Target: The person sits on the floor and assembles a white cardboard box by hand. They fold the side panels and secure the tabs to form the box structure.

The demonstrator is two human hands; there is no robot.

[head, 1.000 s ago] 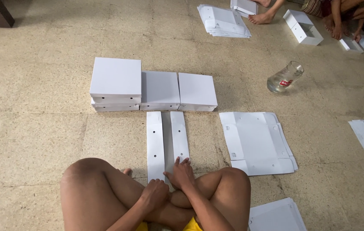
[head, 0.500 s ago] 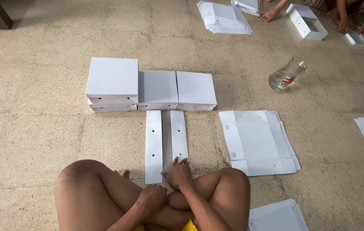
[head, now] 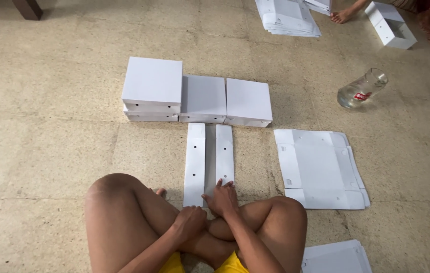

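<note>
Pressing, not pinching: the right hand (head: pixel 221 198) lies flat with fingers spread on the near end of the folded white cardboard blank (head: pixel 209 162), a grip that pins rather than clasps, so nothing is enclosed. That blank sits at the centre of the frame, lying lengthwise away from the person, its two side flaps turned inward along the creases and dotted with small punched holes; the weight of the palm looks meant to hold the flaps down. The left hand (head: pixel 189 222) rests curled and loose on the crossed legs just below, holding nothing, fingers half closed.

Moving outward: directly above the blank, a row of finished white boxes (head: pixel 202 96) is lined up on the stone floor (head: pixel 48 126), two stacked at the left end. Right of centre, a pile of flat unfolded blanks (head: pixel 321 169) lies within easy reach, and more sheets (head: pixel 333 257) show at the lower right. Upper right, a clear glass jar (head: pixel 361 88) lies on its side. Along the top edge, another stack of blanks (head: pixel 288 17), an open box (head: pixel 391 25) and another person's foot (head: pixel 340 16).
</note>
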